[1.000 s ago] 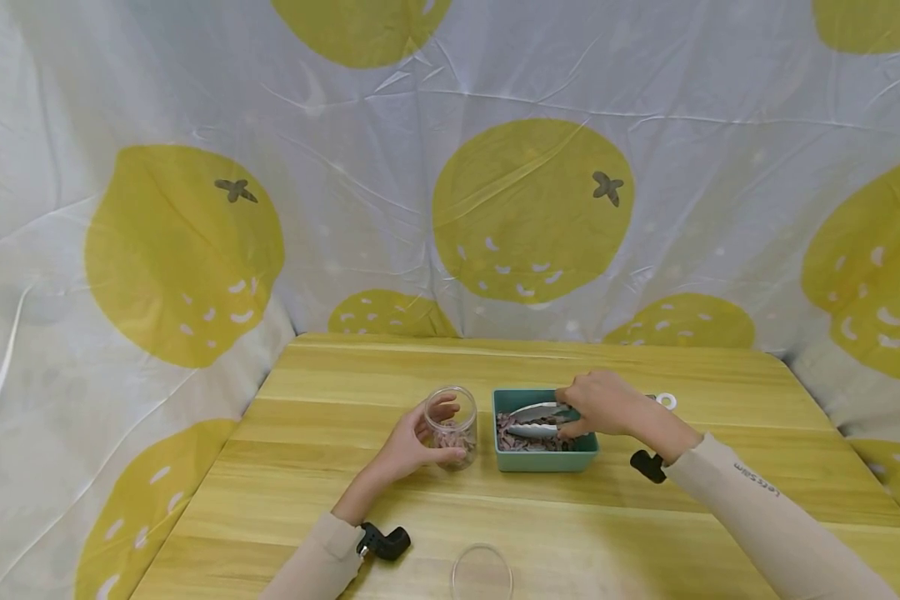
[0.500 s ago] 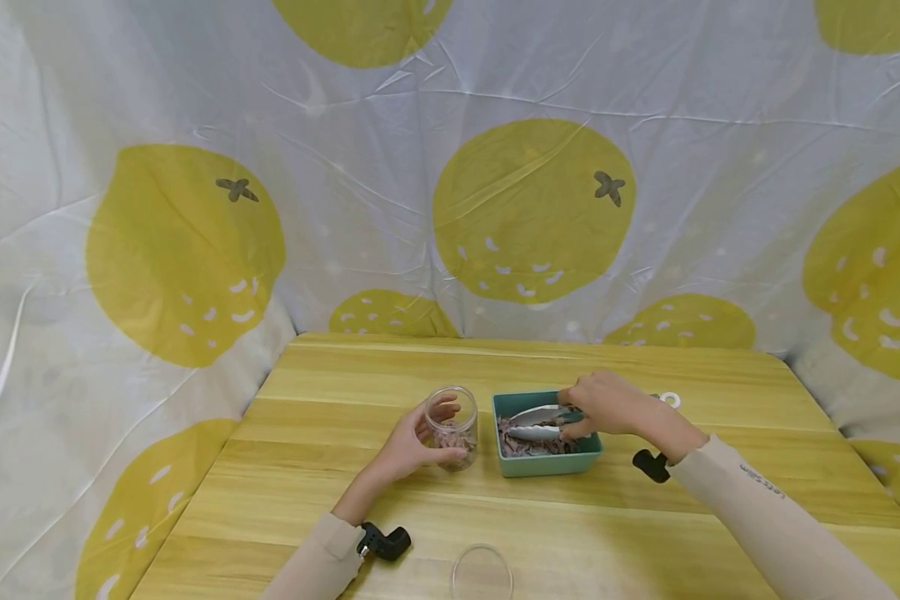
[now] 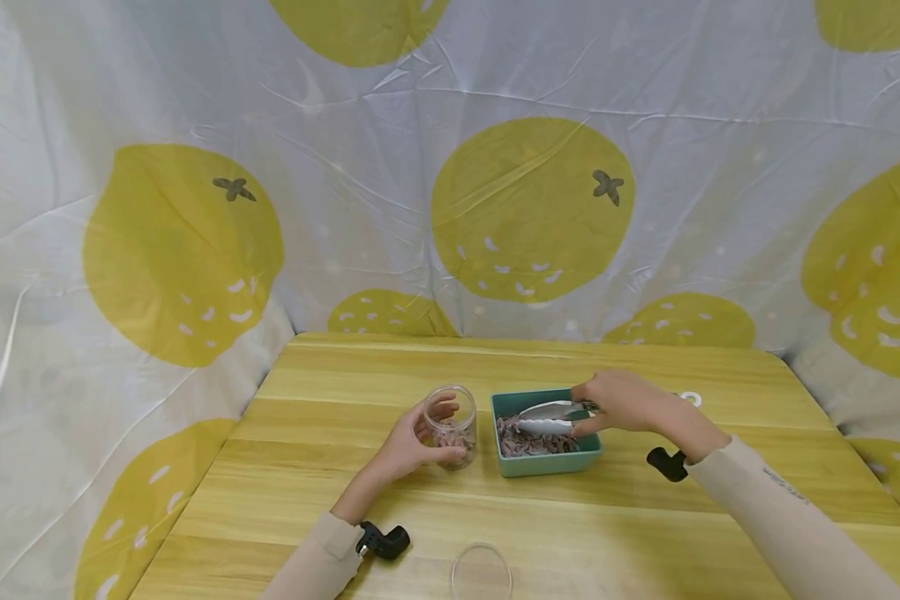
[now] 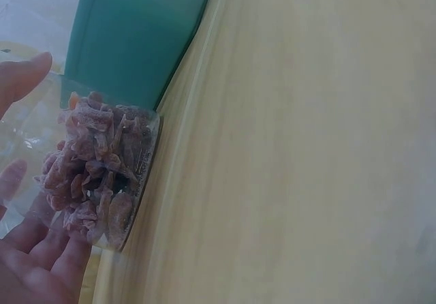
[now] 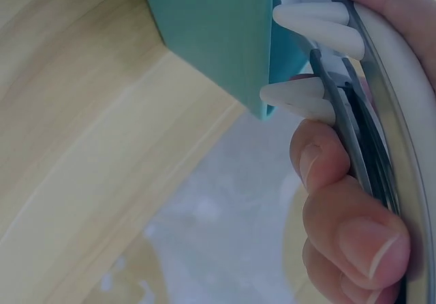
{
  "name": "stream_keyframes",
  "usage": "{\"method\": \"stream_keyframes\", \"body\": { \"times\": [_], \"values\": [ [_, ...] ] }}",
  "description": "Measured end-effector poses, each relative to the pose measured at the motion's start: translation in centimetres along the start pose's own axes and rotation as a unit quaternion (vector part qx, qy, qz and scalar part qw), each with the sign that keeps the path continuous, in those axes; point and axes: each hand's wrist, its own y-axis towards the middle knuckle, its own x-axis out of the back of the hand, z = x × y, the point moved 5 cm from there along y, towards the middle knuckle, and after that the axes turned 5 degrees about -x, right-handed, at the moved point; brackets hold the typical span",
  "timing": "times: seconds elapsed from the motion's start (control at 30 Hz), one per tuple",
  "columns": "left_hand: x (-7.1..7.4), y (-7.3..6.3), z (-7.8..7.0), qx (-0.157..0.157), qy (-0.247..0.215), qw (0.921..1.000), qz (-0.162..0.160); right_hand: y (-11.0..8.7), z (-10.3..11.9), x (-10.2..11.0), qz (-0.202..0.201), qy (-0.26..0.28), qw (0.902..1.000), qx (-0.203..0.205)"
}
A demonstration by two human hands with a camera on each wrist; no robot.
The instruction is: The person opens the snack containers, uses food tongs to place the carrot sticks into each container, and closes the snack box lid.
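Note:
My left hand (image 3: 407,448) wraps around a clear, lidless jar (image 3: 461,423) standing upright on the table. Purplish-brown, frosted dried pieces (image 4: 95,154) fill its lower part. To its right sits a teal rectangular box (image 3: 551,468) holding more of those shreds (image 3: 521,446). My right hand (image 3: 633,406) grips metal tongs (image 3: 546,427) from above, over the box's right end. The tongs' scalloped tips lie apart, low over the shreds. In the right wrist view, fingers (image 5: 368,239) curl around the tong arms, which carry white tooth-like prongs (image 5: 300,99).
Near the table's front edge lies a clear round lid (image 3: 482,575). A white ring (image 3: 690,398) at the tongs' far end shows past the right wrist. The wooden table (image 3: 360,375) meets a lemon-print curtain (image 3: 375,208) at the back and sides.
My right hand and the tongs have shifted right inside the box. Earlier the box's front turned slightly toward me. My left hand and the jar have stayed put.

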Motion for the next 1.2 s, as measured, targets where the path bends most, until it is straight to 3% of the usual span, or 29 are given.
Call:
{"method": "stream_keyframes", "body": {
  "times": [0.47, 0.93, 1.2],
  "values": [
    [0.0, 0.0, 0.0, 0.000, -0.003, 1.0000, 0.003, -1.1, -0.3, 1.0, -0.004, 0.036, 0.9993, -0.004],
    [0.0, 0.1, 0.2, -0.002, 0.001, 1.0000, 0.003, -2.4, 0.1, 3.9, -0.018, 0.085, 0.9963, -0.005],
    [0.0, 0.1, -0.1, 0.005, -0.002, 1.0000, 0.004, -2.2, 0.5, 5.5, -0.016, 0.101, 0.9947, -0.014]
  ]
}}
